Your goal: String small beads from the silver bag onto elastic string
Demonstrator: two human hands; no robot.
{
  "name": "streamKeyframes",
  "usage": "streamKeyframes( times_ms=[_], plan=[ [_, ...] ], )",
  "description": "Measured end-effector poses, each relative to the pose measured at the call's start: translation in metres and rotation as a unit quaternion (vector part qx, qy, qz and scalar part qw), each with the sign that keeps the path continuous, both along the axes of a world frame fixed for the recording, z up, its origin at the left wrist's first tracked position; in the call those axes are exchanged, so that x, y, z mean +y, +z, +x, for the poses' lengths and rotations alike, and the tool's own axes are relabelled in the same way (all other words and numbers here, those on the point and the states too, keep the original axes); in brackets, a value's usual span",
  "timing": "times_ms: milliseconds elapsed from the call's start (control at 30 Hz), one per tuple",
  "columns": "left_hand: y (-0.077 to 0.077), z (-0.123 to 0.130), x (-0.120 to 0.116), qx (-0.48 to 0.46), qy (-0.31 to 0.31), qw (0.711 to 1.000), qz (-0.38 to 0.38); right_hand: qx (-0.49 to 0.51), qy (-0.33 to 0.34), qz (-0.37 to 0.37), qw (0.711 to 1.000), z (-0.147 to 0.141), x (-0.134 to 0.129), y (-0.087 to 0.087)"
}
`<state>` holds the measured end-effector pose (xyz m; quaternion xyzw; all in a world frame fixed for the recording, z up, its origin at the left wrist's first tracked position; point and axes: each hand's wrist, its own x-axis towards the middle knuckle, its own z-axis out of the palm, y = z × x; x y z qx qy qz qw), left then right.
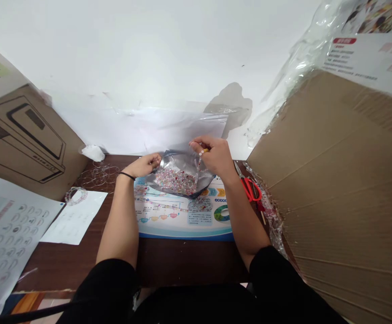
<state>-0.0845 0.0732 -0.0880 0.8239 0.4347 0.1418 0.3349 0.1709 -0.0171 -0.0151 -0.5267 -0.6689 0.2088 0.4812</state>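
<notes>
Right hand [213, 156]: thumb and fingertips [196, 145] pinched together on a short string of beads [200, 157], which hangs down over the mouth of a silver foil pouch [182, 173]. A small yellow bit [205, 150] shows at the pinch, too small to identify.

Left hand [142, 165]: fingers loosely curled, palm down, at the pouch's left edge. It seems to touch the foil, but whether it grips cannot be told from this view. A black wristband [126, 175] sits on that wrist.

Pouch lies open between the hands, its mouth facing up. Inside is a heap of loose pink, white and silver beads [175, 181], just below the hanging string.

Under the pouch is a printed blue-and-white mat [182, 220] on a dark wooden table [61, 265]. Red-handled scissors [251, 189] lie just right of the mat, near the right forearm. Left of the left hand: tangled clear thread [100, 175], then a loop of beads [75, 195] beside a white paper [74, 218]. A printed sheet [10, 234] lies further left. Cardboard boxes [334, 180] stand on both sides, against a white wall [149, 58].
</notes>
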Motion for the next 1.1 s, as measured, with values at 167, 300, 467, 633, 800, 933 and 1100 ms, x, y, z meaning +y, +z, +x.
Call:
streamKeyframes(
  times_ms=[167,300,467,633,800,933,1100],
  plan=[
    [0.001,-0.013,0.003,-0.010,0.037,0.998,-0.051,0.009,0.004,0.009,1.000,0.000,0.000,0.000],
    [0.002,-0.024,0.000,0.005,0.062,0.997,-0.055,0.013,0.006,0.011,1.000,0.000,0.000,0.000],
    [0.013,-0.031,-0.016,0.067,0.147,0.985,0.057,0.018,0.001,0.003,1.000,0.000,-0.001,0.001],
    [0.039,-0.019,-0.032,0.120,0.171,0.966,0.150,0.035,-0.060,0.037,0.997,0.000,-0.003,0.005],
    [0.067,0.037,-0.051,0.009,0.043,0.996,0.083,0.059,-0.070,0.056,0.994,-0.001,-0.006,0.008],
    [0.072,0.076,-0.066,-0.050,-0.036,0.994,0.094,0.060,0.001,0.020,0.998,-0.004,-0.006,0.005],
    [0.061,0.087,-0.066,-0.037,-0.063,0.992,0.100,0.063,0.006,0.016,0.998,-0.006,-0.006,0.005]
  ],
)
